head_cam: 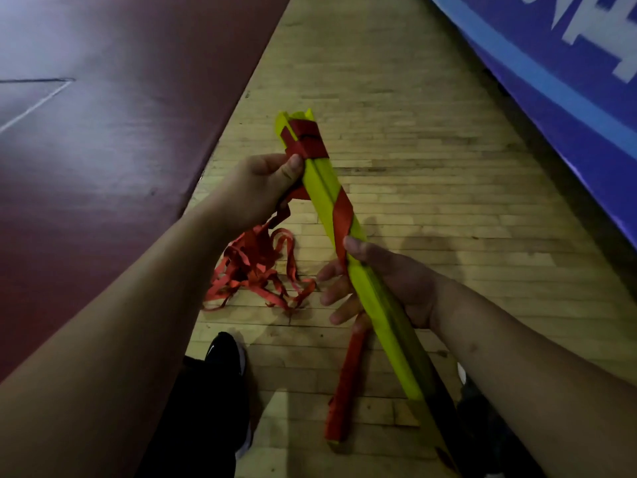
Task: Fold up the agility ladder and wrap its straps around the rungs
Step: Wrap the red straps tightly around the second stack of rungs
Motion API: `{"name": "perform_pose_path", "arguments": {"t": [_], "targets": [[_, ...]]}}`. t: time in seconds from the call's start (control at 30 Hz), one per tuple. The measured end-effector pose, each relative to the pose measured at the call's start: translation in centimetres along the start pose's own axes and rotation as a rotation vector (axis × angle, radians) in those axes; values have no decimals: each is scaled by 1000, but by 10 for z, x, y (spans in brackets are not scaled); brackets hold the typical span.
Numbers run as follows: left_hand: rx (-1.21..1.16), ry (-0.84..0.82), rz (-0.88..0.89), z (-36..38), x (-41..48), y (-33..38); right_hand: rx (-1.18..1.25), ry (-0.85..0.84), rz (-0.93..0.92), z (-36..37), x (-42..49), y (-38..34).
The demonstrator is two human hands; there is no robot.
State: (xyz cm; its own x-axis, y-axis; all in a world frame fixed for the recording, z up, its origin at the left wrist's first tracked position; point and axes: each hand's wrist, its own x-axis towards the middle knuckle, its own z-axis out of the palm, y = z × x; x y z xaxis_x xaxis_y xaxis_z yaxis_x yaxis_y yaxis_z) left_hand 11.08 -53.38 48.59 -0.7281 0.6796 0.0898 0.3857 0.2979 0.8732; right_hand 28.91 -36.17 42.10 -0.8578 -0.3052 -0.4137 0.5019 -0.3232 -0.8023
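The wooden floor lies under the rung bundle, with a maroon mat well off to its left and a blue banner well off to its right. The bundle itself, yellow flat rungs stacked together, is held slanting in the air between both hands, far end up and away from the person. It looks stiff and light, though the smooth rungs would likely slide against each other unless squeezed as one stack. The red strap is soft, limp webbing: it is wound tightly round the bundle's far end, crosses once diagonally at mid-length, and trails to a loose tangle on the floor left of the bundle, where it may well snag. A flat folded length hangs beside the bundle's near half. A black shoe stands below and left of the bundle. The right hand clasps the bundle at its middle, thumb pinning the diagonal turn, fingers underneath. The left hand pinches the strap against the bundle just below the far winding. Good holds: mid-bundle, and the strap close to the rungs, kept taut.
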Motion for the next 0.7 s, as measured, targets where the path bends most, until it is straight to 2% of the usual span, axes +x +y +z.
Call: {"name": "perform_pose_path", "arguments": {"t": [0.27, 0.43, 0.57, 0.7], "targets": [[212, 51, -121, -3, 3, -7, -123, 271, -14, -1, 4, -3], [284, -41, -183, -4, 3, -4, -171, 461, -23, -5, 9, 3], [286, -95, -256, 2, 0, 1, -289, 633, -21, -2, 17, 11], [234, -21, -346, 14, 3, -5, -441, 714, -23, 6, 21, 17]]}}
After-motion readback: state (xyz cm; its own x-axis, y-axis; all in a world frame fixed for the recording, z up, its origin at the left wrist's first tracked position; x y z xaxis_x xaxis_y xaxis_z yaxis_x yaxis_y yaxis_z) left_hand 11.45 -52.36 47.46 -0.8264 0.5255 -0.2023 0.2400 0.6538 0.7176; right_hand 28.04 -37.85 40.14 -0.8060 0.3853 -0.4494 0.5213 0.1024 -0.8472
